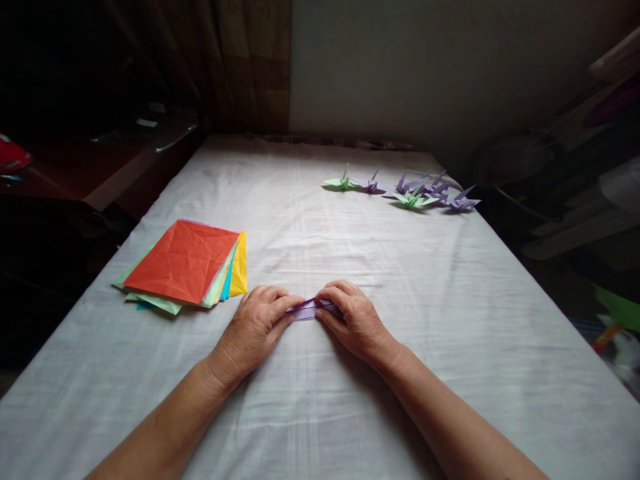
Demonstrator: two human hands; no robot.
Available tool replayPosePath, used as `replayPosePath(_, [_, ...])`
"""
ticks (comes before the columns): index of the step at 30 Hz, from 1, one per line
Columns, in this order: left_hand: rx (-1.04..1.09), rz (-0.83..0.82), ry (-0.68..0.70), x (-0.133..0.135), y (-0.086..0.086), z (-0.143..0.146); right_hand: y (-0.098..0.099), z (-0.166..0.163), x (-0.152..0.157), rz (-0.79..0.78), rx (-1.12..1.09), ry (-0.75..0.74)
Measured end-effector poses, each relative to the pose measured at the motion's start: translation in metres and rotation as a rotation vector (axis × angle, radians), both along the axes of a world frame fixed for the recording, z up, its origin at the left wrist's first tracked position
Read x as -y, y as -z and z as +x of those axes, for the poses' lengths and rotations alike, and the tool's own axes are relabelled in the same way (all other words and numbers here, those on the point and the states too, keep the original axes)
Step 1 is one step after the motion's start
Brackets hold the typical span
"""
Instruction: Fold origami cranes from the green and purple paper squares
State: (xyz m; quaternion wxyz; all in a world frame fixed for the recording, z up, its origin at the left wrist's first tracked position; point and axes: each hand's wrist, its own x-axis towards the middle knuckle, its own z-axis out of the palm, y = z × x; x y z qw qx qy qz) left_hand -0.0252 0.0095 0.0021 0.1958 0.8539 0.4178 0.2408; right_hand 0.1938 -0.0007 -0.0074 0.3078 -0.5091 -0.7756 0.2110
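A small folded piece of purple origami paper [304,311] lies low over the cloth between my two hands. My left hand [259,317] pinches its left end between thumb and fingers. At the opposite end, the thumb and curled fingers of my right hand [351,316] grip the paper too. Only the middle of the paper shows; both ends are covered by my fingers. Just beyond my left hand lies a stack of creased square papers, with a red sheet [183,262] on top and green, blue and yellow sheets [239,265] sticking out beneath.
Several folded paper cranes stand at the far right of the table, among them a green crane [344,182], another green crane [411,199] and a purple crane [463,201]. A white cloth [310,420] covers the table. Dark furniture [135,167] stands beyond its left edge.
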Motion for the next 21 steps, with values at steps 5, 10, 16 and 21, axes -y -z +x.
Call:
replayPosePath(5, [-0.046,0.139,0.063,-0.0001,0.0002,-0.0011,0.0042,-0.0005,0.0006,0.087,0.009,-0.019])
replayPosePath(10, [-0.17,0.223,0.063,0.0011,-0.0037,0.0003,0.0047,0.0012,0.0009,0.146,0.038,-0.054])
replayPosePath(16, [-0.237,0.337,0.037,0.003,-0.0042,0.0046,0.0029,0.0016,0.0022,0.21,0.114,-0.087])
replayPosePath(21, [-0.277,0.336,0.058,0.004,-0.0074,0.0053,-0.0012,-0.0003,0.0038,0.214,0.175,-0.093])
